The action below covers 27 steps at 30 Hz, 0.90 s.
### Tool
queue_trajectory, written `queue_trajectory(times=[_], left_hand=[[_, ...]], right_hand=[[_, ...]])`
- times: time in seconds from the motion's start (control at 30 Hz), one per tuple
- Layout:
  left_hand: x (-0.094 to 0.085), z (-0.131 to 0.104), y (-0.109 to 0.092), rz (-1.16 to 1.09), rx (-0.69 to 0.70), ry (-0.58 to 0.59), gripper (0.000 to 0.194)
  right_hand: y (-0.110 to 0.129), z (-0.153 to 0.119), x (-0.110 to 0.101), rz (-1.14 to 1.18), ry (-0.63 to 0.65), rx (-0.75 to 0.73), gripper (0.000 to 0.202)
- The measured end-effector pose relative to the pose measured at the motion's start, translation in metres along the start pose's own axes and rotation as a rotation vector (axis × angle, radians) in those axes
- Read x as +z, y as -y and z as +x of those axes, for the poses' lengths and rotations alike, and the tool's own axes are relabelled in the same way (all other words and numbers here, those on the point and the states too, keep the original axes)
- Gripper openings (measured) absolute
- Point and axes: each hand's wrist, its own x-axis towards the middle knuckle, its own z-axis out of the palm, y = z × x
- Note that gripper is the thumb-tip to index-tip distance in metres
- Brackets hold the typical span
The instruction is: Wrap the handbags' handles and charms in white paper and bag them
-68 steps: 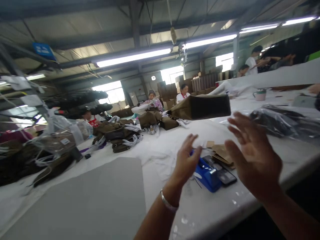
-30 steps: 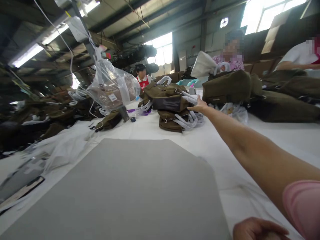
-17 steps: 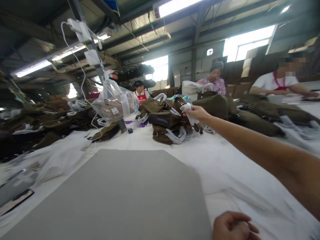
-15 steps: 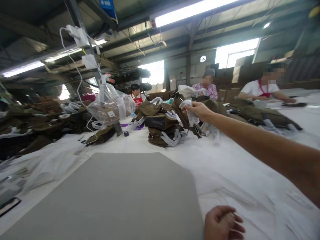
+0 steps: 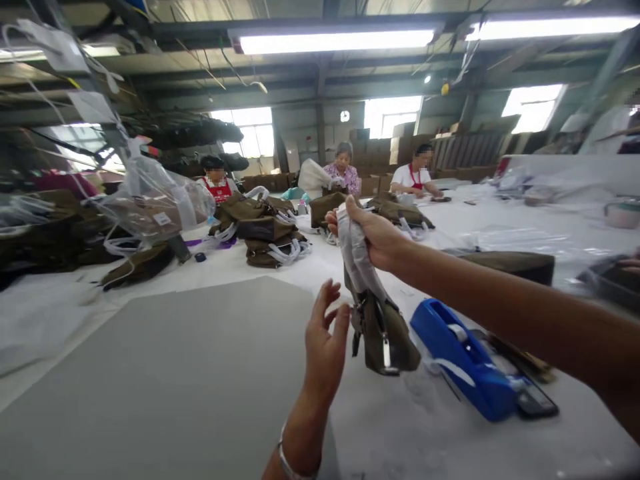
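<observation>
An olive-brown bag (image 5: 383, 330) with a zipper hangs from my right hand (image 5: 367, 230), which is closed around its handle (image 5: 356, 247), wrapped in whitish plastic. The bag's lower end is over the white table, right of a large grey board (image 5: 190, 367). Close to the bag's left side, my left hand (image 5: 325, 333) is raised with its fingers apart and nothing in it. A bracelet is on that wrist.
A blue tape dispenser (image 5: 465, 360) lies to the right, with a phone (image 5: 537, 400) beside it. Stacked olive bags (image 5: 270, 240) stand farther back. A post with a hanging clear plastic bag (image 5: 160, 200) rises at left. Several people sit across the table.
My right hand has drawn the bag from the pile towards me. My left hand has risen from the table's near edge to beside the bag. The view has turned right.
</observation>
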Motion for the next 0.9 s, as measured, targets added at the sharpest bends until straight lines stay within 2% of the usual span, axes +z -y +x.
queue_trajectory(times=[0.07, 0.13, 0.2, 0.27, 0.4, 0.47, 0.53, 0.6, 0.67, 0.73, 0.8, 0.9], left_hand=[[0.007, -0.022, -0.015, -0.011, -0.054, 0.124, 0.053], [0.009, -0.045, -0.021, 0.036, -0.105, 0.172, 0.037], [0.004, -0.064, -0.022, 0.115, -0.154, 0.150, 0.027], [-0.004, -0.080, -0.022, 0.159, -0.199, 0.116, 0.028], [-0.020, -0.096, -0.024, 0.117, -0.192, 0.037, 0.034], [-0.023, -0.099, -0.024, 0.065, -0.159, -0.012, 0.035], [-0.024, -0.101, -0.024, 0.014, -0.138, -0.012, 0.034], [-0.022, -0.103, -0.023, -0.035, -0.133, 0.037, 0.032], [-0.019, -0.107, -0.023, -0.063, -0.138, 0.082, 0.030], [-0.015, -0.109, -0.025, -0.065, -0.128, 0.102, 0.029], [-0.011, -0.110, -0.029, -0.043, -0.110, 0.112, 0.029], [-0.008, -0.106, -0.035, -0.041, -0.116, 0.088, 0.031]], right_hand=[[-0.009, -0.044, 0.005, 0.058, -0.011, 0.020, 0.039], [-0.013, -0.084, 0.005, 0.113, -0.026, 0.055, 0.028], [-0.016, -0.120, -0.001, 0.141, -0.031, 0.088, 0.020], [-0.018, -0.154, -0.013, 0.132, -0.032, 0.075, 0.021], [-0.027, -0.216, -0.047, 0.112, -0.074, -0.074, 0.023], [-0.035, -0.241, -0.070, 0.052, -0.030, -0.180, 0.023], [-0.047, -0.257, -0.094, -0.167, 0.122, -0.308, 0.035], [-0.060, -0.262, -0.115, -0.584, 0.303, -0.496, 0.049], [-0.073, -0.261, -0.127, -1.041, 0.411, -0.719, 0.058], [-0.083, -0.259, -0.130, -1.374, 0.396, -0.848, 0.063], [-0.088, -0.259, -0.125, -1.555, 0.338, -0.832, 0.059], [-0.092, -0.268, -0.116, -1.623, 0.318, -0.749, 0.029]])
